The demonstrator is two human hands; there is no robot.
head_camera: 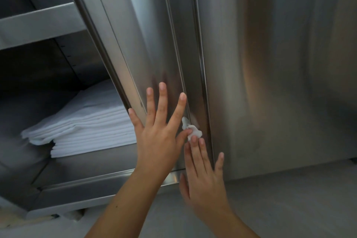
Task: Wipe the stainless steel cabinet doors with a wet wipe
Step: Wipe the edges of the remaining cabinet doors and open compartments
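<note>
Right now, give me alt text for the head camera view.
A right hand presses a crumpled wet wipe against a stainless steel cabinet door, beside a left hand spread flat on it. Folded white cloths lie on a shelf at left.

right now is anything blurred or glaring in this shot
Head view: the right hand and small crumpled white wet wipe look slightly motion-blurred; the brushed stainless steel cabinet doors carry soft warm reflections, no harsh glare; the open cabinet interior at left is dim; wide-angle bends door edges.
</note>
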